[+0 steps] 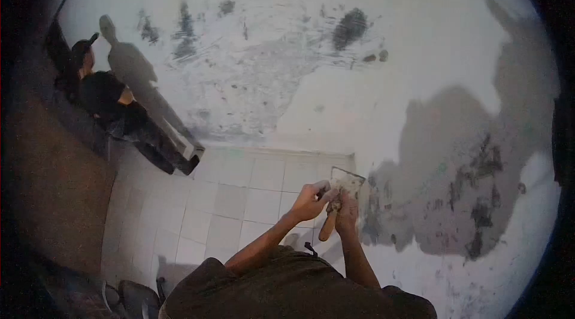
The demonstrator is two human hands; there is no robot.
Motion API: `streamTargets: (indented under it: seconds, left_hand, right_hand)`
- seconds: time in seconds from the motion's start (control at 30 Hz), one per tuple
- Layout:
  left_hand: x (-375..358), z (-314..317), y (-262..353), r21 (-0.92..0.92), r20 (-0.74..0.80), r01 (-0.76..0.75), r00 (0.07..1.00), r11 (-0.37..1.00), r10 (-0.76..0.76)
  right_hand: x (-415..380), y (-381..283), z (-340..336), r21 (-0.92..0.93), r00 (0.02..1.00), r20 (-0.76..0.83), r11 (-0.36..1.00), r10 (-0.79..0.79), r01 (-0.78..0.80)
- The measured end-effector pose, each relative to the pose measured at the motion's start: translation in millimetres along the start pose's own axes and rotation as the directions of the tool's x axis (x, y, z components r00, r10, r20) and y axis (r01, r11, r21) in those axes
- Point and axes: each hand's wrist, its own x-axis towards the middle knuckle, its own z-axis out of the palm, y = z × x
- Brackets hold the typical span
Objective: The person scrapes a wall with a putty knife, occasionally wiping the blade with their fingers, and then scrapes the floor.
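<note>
Your right hand (pixel 348 214) is clamped on the scraper (pixel 328 225), held up in front of you; left hand (pixel 307 204) meets it near the blade (pixel 346 178) — can't tell if it grips. Beyond: floor tiles (pixel 230 199), patchy wall (pixel 239 91) — person (pixel 103 94) beside it, left.

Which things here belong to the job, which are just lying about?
In use:
- scraper, at the left hand and right hand
- probably the patchy wall

Apparently just about:
- dark objects, lower left, too dim to identify
</note>
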Motion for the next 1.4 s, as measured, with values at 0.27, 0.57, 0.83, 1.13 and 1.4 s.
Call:
streamTargets:
  seconds: [0.27,0.57,0.83,1.13,1.4]
  left_hand:
    - [-64,44,55,0.009,0.424,0.306,0.861,0.952,-0.280]
    - [-73,10,54,-0.120,0.221,0.441,0.885,0.889,-0.409]
    - [-78,11,47,-0.271,0.266,0.440,0.889,0.856,-0.372]
    - [-96,26,39,-0.133,0.279,0.357,0.909,0.924,-0.311]
    - [-113,34,43,-0.176,0.236,0.294,0.939,0.940,-0.250]
  right_hand:
    - [-21,-36,-54,-0.076,0.995,-0.077,0.996,-0.061,0.055]
    - [-3,-16,-2,-0.084,0.995,-0.067,0.994,-0.080,0.074]
    - [-4,-1,-12,-0.154,0.982,-0.053,0.973,-0.180,0.170]
    - [-10,3,-41,0.212,0.999,0.040,0.977,-0.031,0.022]
    - [-27,-5,-28,0.130,0.998,-0.019,0.990,-0.059,0.061]
